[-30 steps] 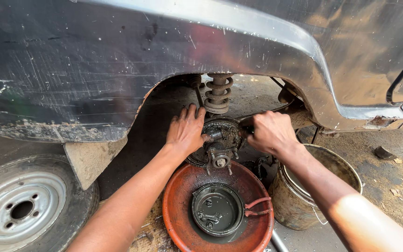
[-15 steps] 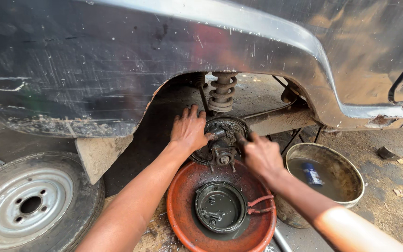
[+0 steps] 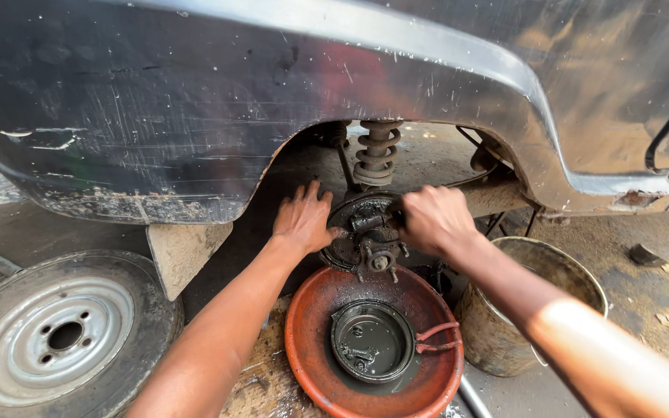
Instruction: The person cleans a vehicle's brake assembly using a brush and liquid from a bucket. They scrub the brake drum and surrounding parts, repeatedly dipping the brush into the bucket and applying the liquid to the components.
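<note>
Your fingers point(image 3: 309, 195) on the left hand point(image 3: 301, 220) are spread wide, pressed flat against the left edge of the brake backing plate point(image 3: 344, 236) at the centre of the frame; your right hand point(image 3: 433, 220) is curled closed around the plate's right side, though you cannot tell exactly what its fingers grip.

Across the whole upper frame runs the dark, scratched car body point(image 3: 195, 101), its wheel arch open above your hands. At the lower left lies a removed wheel point(image 3: 60, 333) with a pale steel rim. Lower centre, just beneath the hub, sits a round red-brown basin point(image 3: 311, 371), holding dark liquid and a black brake drum point(image 3: 372, 340). Right of the basin, touching your right forearm's line, stands a grimy metal bucket point(image 3: 497, 340). A rusty coil spring point(image 3: 377, 151) rises above the backing plate. Smallest, the hub spindle point(image 3: 380, 262) juts out between your hands.
</note>
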